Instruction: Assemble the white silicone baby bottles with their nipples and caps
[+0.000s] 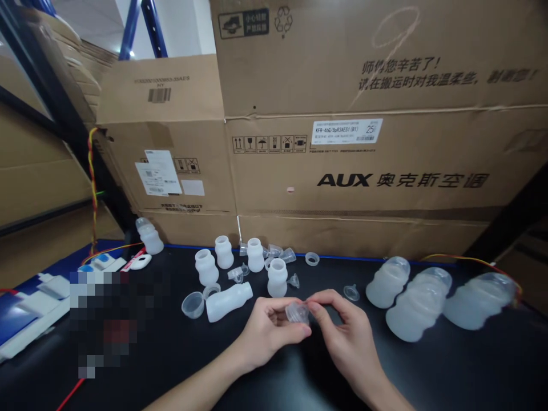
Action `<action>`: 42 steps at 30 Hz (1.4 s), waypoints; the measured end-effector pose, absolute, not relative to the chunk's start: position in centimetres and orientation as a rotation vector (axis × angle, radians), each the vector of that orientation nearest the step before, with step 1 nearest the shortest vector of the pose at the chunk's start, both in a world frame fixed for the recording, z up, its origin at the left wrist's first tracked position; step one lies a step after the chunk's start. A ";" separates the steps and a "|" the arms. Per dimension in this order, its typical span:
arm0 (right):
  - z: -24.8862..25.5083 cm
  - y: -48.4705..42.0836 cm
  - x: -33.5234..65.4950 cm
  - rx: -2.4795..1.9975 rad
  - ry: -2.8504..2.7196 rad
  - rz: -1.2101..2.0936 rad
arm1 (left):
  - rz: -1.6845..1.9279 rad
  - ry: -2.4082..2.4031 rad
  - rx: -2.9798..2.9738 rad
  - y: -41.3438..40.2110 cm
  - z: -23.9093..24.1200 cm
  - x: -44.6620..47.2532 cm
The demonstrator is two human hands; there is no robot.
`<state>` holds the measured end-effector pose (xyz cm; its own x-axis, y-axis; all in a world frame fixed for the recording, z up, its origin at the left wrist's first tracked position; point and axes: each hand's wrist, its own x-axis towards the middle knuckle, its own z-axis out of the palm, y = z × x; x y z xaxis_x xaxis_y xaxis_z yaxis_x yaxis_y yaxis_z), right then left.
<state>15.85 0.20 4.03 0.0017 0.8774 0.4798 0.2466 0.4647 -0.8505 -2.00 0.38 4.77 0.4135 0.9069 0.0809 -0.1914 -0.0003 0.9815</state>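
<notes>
My left hand (268,331) and my right hand (342,331) meet over the black table (471,371), both pinching one small clear plastic nipple piece (297,312) between their fingertips. Just beyond them stand several small white baby bottles: one (277,278) straight ahead, one (206,267) further left, one (256,254) behind. Another bottle (228,300) lies on its side to the left, beside a clear cap (192,304). A loose clear nipple (351,293) lies right of my hands.
Three capped bottles (417,311) lie on their sides at the right. Clear rings and caps (312,258) are scattered by the wall of large cardboard boxes (363,171) behind. White and blue items (43,297) and a blurred patch sit at the left.
</notes>
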 end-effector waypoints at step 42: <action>6.1 0.8 18.4 -0.775 -1.729 0.540 | 0.904 1.145 1.875 0.7 2.7 -1.9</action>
